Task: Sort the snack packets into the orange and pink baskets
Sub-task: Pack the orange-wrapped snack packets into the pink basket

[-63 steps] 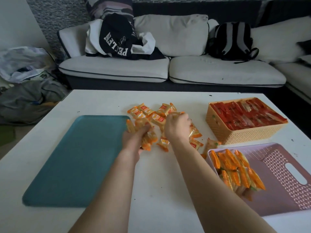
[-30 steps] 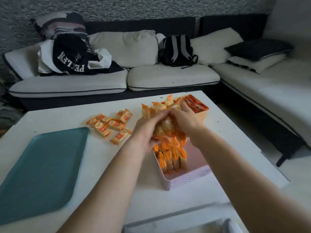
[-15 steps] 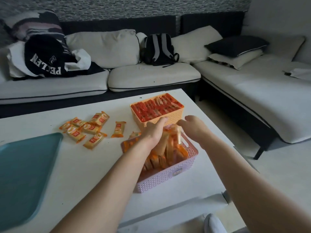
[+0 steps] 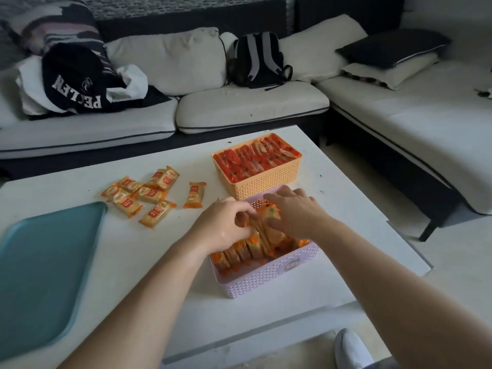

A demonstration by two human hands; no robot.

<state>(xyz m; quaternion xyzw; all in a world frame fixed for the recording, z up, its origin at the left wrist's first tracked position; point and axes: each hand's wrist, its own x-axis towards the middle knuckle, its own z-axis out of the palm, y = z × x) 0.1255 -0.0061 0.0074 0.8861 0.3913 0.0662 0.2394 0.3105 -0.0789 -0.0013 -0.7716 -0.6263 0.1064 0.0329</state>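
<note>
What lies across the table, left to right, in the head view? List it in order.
Teal tray → pile of loose packets → single packet → orange basket. Left out for overlap: pink basket, left hand, right hand.

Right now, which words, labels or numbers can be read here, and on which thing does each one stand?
"PECLEN", upside down, third letter uncertain: white print on the black garment on the sofa.
Red labels on the loose packets: too small to read.
Sticker on the pink basket: too blurred to read.
</note>
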